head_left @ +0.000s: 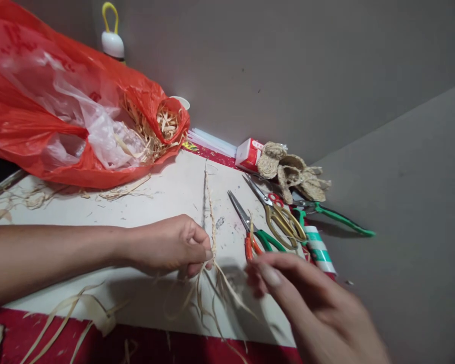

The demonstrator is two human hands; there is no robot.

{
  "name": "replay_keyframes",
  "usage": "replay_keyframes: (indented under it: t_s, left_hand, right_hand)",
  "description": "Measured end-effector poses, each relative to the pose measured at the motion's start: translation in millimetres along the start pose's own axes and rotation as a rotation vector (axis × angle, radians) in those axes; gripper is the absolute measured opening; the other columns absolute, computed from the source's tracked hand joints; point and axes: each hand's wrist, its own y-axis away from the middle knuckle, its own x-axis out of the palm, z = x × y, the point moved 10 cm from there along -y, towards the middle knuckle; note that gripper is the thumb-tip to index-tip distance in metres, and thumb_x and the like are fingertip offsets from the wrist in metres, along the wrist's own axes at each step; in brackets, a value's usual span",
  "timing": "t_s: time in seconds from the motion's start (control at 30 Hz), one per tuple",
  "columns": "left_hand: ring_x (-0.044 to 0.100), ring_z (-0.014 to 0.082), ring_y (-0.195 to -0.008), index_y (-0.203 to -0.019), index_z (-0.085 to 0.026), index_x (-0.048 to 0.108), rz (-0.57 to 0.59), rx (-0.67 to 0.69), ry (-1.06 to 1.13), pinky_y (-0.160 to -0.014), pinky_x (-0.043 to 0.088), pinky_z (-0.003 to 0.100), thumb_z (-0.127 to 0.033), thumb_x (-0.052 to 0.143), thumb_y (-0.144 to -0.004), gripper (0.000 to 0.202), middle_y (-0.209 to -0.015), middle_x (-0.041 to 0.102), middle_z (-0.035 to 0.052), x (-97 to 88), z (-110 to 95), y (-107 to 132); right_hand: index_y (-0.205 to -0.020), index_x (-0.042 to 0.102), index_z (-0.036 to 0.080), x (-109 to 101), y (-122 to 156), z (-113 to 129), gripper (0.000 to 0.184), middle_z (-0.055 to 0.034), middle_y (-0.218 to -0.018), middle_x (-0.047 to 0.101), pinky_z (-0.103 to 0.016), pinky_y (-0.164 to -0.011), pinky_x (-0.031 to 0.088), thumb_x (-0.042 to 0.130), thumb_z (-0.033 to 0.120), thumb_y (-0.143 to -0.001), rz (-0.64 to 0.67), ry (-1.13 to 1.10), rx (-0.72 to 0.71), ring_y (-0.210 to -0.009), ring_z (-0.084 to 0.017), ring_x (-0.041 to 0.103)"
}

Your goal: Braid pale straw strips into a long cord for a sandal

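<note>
My left hand (170, 245) rests on the white table top (167, 194), its fingers pinched on the near end of a thin braided straw cord (211, 212) that runs away from me across the table. Loose straw strands (208, 296) fan out below the pinch. My right hand (307, 298) hovers just right of the strands, blurred, with fingertips drawn together; nothing shows clearly between them.
A red plastic bag (60, 116) full of straw lies at the back left. Right of the cord lie green-and-orange scissors (256, 235), gold-handled scissors (280, 215), green pliers (335, 215), a striped roll (320, 253), woven straw pieces (291, 174) and a small red box (249, 153).
</note>
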Motion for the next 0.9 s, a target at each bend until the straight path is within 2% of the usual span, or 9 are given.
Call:
replay_keyframes:
  t_s: [0.03,0.1,0.2,0.27,0.33,0.37,0.6,0.77,0.9]
  left_hand:
    - [0.035,0.0042,-0.039,-0.075,-0.015,0.059,-0.005,0.002,-0.023,-0.037,0.024,0.017,-0.027,0.051,-0.08,0.015,-0.056,0.054,-0.0045,-0.3,1,0]
    - [0.036,0.0046,-0.041,-0.073,-0.015,0.057,-0.003,0.025,-0.046,-0.039,0.025,0.017,-0.031,0.049,-0.082,0.02,-0.057,0.054,-0.0041,0.5,1,0]
    - [0.04,0.0051,-0.046,-0.068,-0.015,0.053,0.017,0.071,-0.054,-0.044,0.029,0.017,-0.033,0.048,-0.084,0.024,-0.057,0.052,-0.0037,3.1,-1,0]
    - [0.041,0.0054,-0.049,-0.066,-0.015,0.051,0.026,0.087,-0.062,-0.048,0.031,0.017,-0.031,0.05,-0.083,0.023,-0.057,0.051,-0.0041,3.8,-2,1]
    - [0.042,0.0056,-0.051,-0.065,-0.015,0.05,0.025,0.088,-0.092,-0.05,0.032,0.017,-0.028,0.051,-0.082,0.021,-0.058,0.051,-0.0044,2.8,-3,1]
    - [0.042,0.0057,-0.052,-0.066,-0.015,0.051,0.026,0.085,-0.109,-0.051,0.032,0.018,-0.028,0.05,-0.082,0.021,-0.058,0.051,-0.0043,2.5,-2,1]
    - [0.045,0.0069,-0.056,-0.067,-0.015,0.051,0.049,0.093,-0.271,-0.054,0.035,0.018,-0.023,0.043,-0.084,0.02,-0.062,0.051,-0.0036,3.4,-7,3]
    - [0.036,0.0062,-0.053,-0.061,-0.017,0.042,-0.055,0.173,-0.527,-0.051,0.03,0.018,-0.018,0.042,-0.083,0.022,-0.056,0.039,-0.0061,-3.8,-22,7]
    - [0.038,0.0061,-0.053,-0.06,-0.016,0.047,-0.124,0.246,-0.651,-0.051,0.029,0.018,-0.018,0.041,-0.085,0.026,-0.056,0.044,-0.0048,-3.9,-29,10]
  right_hand:
    - [-0.093,0.065,0.022,4,-7,-10,0.024,-0.0045,-0.081,0.068,-0.025,-0.065,0.051,0.059,0.043,-0.084,0.006,-0.138,0.088,-0.076,-0.018,0.064]
    - [-0.103,0.062,0.02,37,-16,-22,0.032,-0.006,-0.086,0.068,-0.027,-0.075,0.05,0.062,0.044,-0.082,0.189,-0.416,0.223,-0.086,-0.019,0.064]
    - [-0.096,0.062,0.015,89,-11,-25,0.032,-0.0016,-0.066,0.061,-0.023,-0.062,0.047,0.057,0.045,-0.086,0.523,-0.656,0.305,-0.063,-0.012,0.059]
    - [-0.089,0.06,0.015,105,-5,-28,0.032,0.006,-0.051,0.047,-0.017,-0.043,0.034,0.054,0.046,-0.088,0.638,-0.708,0.339,-0.041,-0.006,0.04]
    - [-0.083,0.055,0.017,108,-3,-32,0.032,0.0101,-0.049,0.033,-0.017,-0.036,0.018,0.054,0.048,-0.088,0.67,-0.695,0.362,-0.037,-0.004,0.022]
    - [-0.08,0.053,0.017,106,-4,-33,0.032,0.0102,-0.05,0.03,-0.017,-0.036,0.014,0.054,0.049,-0.087,0.676,-0.664,0.365,-0.039,-0.004,0.018]
    - [-0.074,0.053,0.016,97,-12,-26,0.034,0.0065,-0.058,0.033,-0.018,-0.039,0.017,0.048,0.046,-0.091,0.744,-0.345,0.226,-0.048,-0.006,0.025]
    - [-0.07,0.047,0.017,109,-11,-35,0.04,0.0083,-0.049,0.033,-0.018,-0.037,0.015,0.042,0.05,-0.093,0.799,-0.525,0.269,-0.041,-0.006,0.023]
    - [-0.07,0.049,0.016,112,-10,-44,0.039,0.0091,-0.046,0.033,-0.017,-0.036,0.014,0.046,0.049,-0.091,0.769,-0.658,0.332,-0.039,-0.005,0.021]
